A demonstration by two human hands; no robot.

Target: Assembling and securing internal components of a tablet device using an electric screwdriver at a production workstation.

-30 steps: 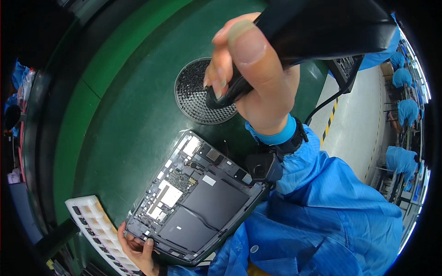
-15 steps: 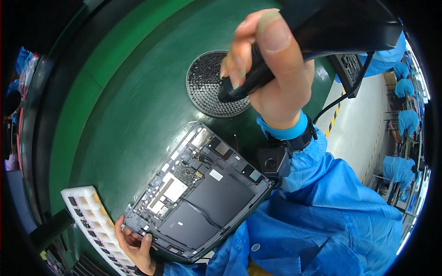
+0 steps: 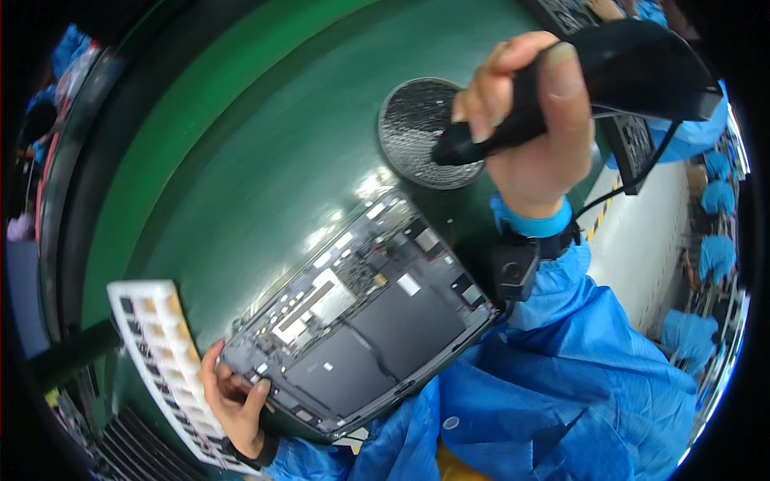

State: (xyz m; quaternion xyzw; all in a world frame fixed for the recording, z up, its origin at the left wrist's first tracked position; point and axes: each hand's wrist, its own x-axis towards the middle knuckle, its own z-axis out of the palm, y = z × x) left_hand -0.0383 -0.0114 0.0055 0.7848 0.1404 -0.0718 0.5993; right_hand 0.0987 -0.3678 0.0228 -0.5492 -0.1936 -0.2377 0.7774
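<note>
An opened laptop base (image 3: 417, 329) with its inner parts bare lies tilted on the green table: circuit board (image 3: 345, 280) along the far side, dark battery (image 3: 393, 337) along the near side. My left hand (image 3: 237, 401) grips its left corner, thumb on top and fingers around the edge. Raised at the upper right, my right hand (image 3: 545, 144) is closed around the handle of a black handheld scanner (image 3: 634, 72), its head toward the right and its cord hanging down. The scanner is held above the table, apart from the laptop.
A round metal dish of small dark parts (image 3: 405, 136) stands beyond the laptop, partly behind my right hand. A white foam tray (image 3: 180, 353) with small parts lies left. A black tray (image 3: 634, 152) sits right. Co-workers in blue (image 3: 718, 256) are at the far right.
The view has shifted, so laptop, dish and both hands appear further right. My left hand stays on the laptop corner and my right hand still grips the scanner.
</note>
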